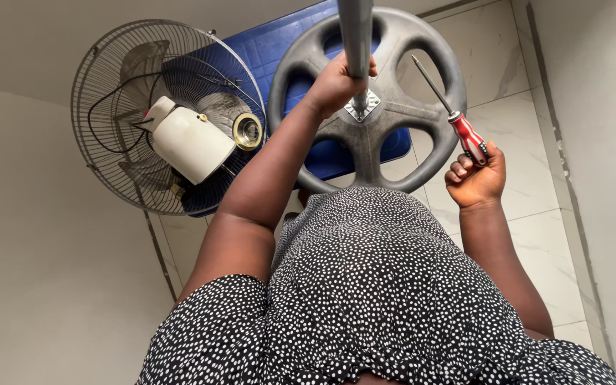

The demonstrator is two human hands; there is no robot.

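Note:
My left hand (336, 82) grips a grey metal pole (356, 32) that rises toward the camera from the hub of a round grey fan base (433, 53) with spoke openings. A square metal plate (365, 107) sits at the hub below my fingers. My right hand (475, 178) holds a screwdriver (450, 117) by its red and white handle, the thin shaft pointing up-left over the base rim without touching it.
A fan head lies at the left: a wire grille (108, 85), a white motor housing (190, 142) and a brass-coloured ring (248, 130). A blue mat (272, 43) lies under both parts. Pale floor tiles (536, 157) run between white walls. My dotted dress fills the foreground.

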